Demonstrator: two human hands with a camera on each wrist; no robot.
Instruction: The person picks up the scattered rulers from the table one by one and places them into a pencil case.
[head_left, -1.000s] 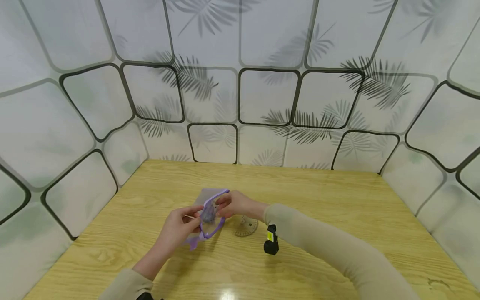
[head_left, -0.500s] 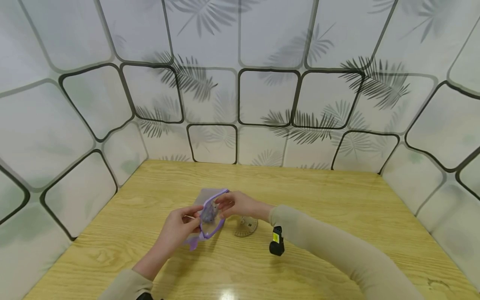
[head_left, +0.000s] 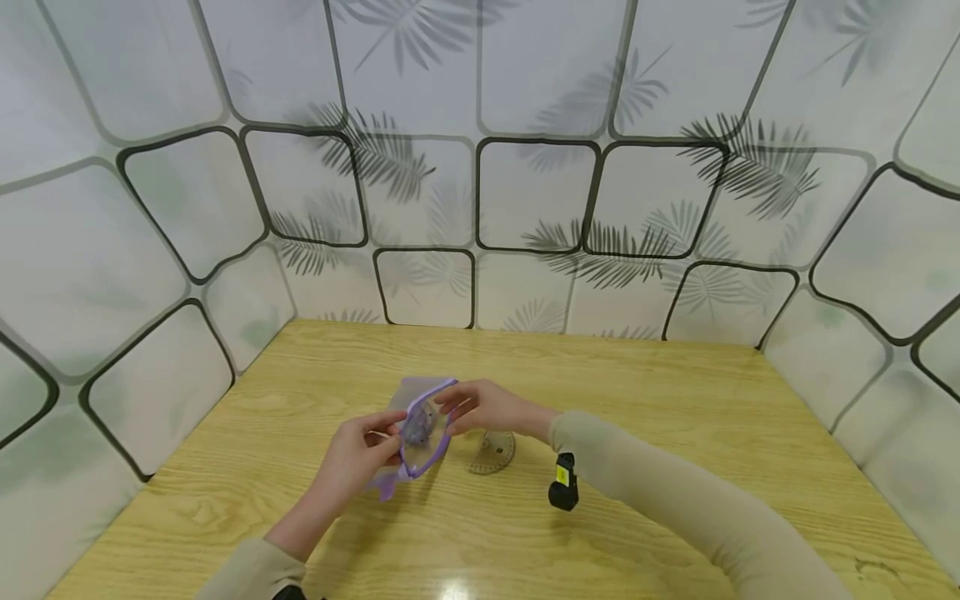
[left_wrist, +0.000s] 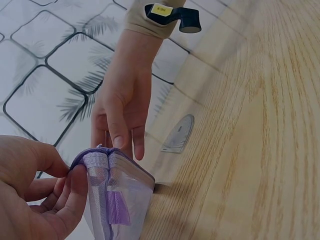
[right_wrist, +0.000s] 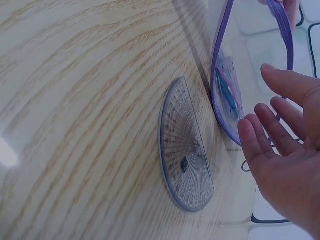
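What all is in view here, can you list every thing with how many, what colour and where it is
pouch: one, clear with a purple zip edge, mouth open, held above the near middle of the table
small items inside the pouch: count unclear, bluish and pink, seen through its clear wall
protractor: one, clear grey half-circle, flat on the table just right of the pouch
table: one, light wood grain, fills the lower view
wall panels: several, pale with dark outlines and leaf prints, around the table
wrist device: one, black with a yellow label, on the right forearm
left hand: one, pinches the pouch's near edge
right hand: one, fingers straight, at the pouch's open mouth
sleeves: two, beige
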